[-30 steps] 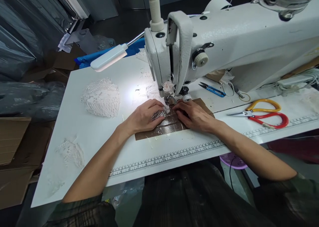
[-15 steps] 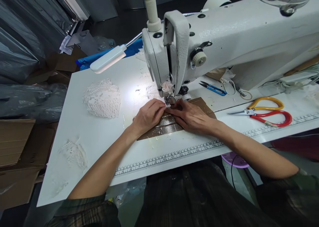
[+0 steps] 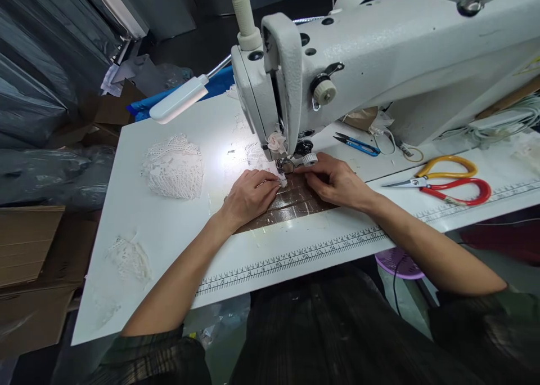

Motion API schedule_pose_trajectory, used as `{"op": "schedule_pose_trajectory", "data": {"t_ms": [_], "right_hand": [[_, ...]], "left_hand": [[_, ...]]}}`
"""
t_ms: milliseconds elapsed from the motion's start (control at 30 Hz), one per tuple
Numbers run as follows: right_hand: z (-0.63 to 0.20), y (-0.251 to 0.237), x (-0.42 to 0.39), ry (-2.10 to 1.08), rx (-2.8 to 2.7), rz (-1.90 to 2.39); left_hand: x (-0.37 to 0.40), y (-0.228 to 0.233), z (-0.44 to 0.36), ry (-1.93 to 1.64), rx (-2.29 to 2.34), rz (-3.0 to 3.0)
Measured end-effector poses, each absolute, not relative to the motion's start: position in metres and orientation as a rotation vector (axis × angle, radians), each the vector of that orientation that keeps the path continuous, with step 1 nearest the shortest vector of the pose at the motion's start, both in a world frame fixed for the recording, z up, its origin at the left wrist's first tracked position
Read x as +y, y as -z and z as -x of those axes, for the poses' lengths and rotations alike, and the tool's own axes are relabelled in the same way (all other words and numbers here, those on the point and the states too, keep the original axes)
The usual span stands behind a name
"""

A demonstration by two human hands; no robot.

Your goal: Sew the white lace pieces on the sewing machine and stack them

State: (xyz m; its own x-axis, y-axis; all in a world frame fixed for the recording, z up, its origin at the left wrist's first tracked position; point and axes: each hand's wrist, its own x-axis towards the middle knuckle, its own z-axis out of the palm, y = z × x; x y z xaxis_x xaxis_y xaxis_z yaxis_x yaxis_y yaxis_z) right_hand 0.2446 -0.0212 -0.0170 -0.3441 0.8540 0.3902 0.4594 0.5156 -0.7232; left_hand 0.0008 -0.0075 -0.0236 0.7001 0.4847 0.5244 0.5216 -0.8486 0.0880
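The small lace piece (image 3: 282,181) sits under the sewing machine's (image 3: 379,64) needle on the brown patch (image 3: 295,205); its long axis cannot be told. The left hand (image 3: 248,196) still pinches it, fingers closed. The right hand (image 3: 337,182) has moved up, fingers curled at the presser foot (image 3: 291,162). Scissors (image 3: 447,185) lie well apart on the bench (image 3: 169,227).

Two hands (image 3: 248,196) (image 3: 337,181), two lace heaps (image 3: 172,166) (image 3: 129,259), two scissors (image 3: 442,183) (image 3: 356,143), one sewing machine (image 3: 379,53)
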Motion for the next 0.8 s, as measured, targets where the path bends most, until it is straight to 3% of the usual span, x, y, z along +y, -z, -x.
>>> {"op": "schedule_pose_trajectory", "data": {"t_ms": [233, 500, 800], "right_hand": [[-0.246, 0.021, -0.018, -0.559, -1.882, 1.139], [-0.240, 0.029, -0.026, -0.366, -2.355, 1.029], [-0.239, 0.025, -0.028, -0.321, -2.471, 1.067]], "left_hand": [[-0.009, 0.025, 0.000, 0.793, -0.856, 2.809], [-0.010, 0.027, 0.000, 0.759, -0.886, 2.786], [-0.011, 0.028, 0.000, 0.812, -0.859, 2.782]]}}
